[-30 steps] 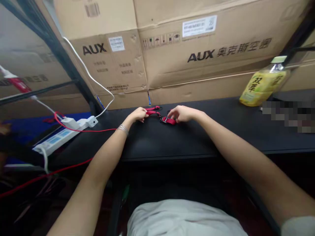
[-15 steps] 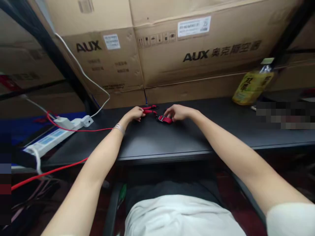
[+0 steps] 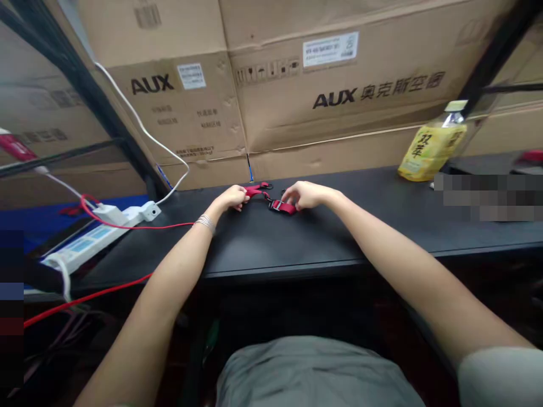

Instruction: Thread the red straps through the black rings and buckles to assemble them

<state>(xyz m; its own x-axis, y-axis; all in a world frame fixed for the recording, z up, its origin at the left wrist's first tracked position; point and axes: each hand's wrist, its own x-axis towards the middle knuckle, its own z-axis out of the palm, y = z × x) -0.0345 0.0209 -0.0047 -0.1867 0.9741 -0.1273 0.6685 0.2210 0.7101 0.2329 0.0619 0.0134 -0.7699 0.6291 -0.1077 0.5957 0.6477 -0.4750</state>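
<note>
A red strap point(image 3: 285, 207) with black hooks and a metal slider lies toward the back of the black table point(image 3: 280, 249). My left hand point(image 3: 235, 197) is closed on the strap's left part, with its fingertips pinched round the red webbing. At the strap's right end is my right hand point(image 3: 302, 195), its fingers bent down and closed on the webbing beside the slider. Between the hands a black clip sits on the strap. The undersides of both hands are hidden.
Large cardboard boxes point(image 3: 339, 130) stand behind the table. A yellow-labelled bottle point(image 3: 432, 148) is at the back right. On the left lies a white power strip point(image 3: 87, 240) with a plug and a red cable point(image 3: 139, 227), which passes to my left wrist.
The view has shifted slightly. The strap's left part looks slightly closer together near my left hand; both hands are in nearly the same place.
</note>
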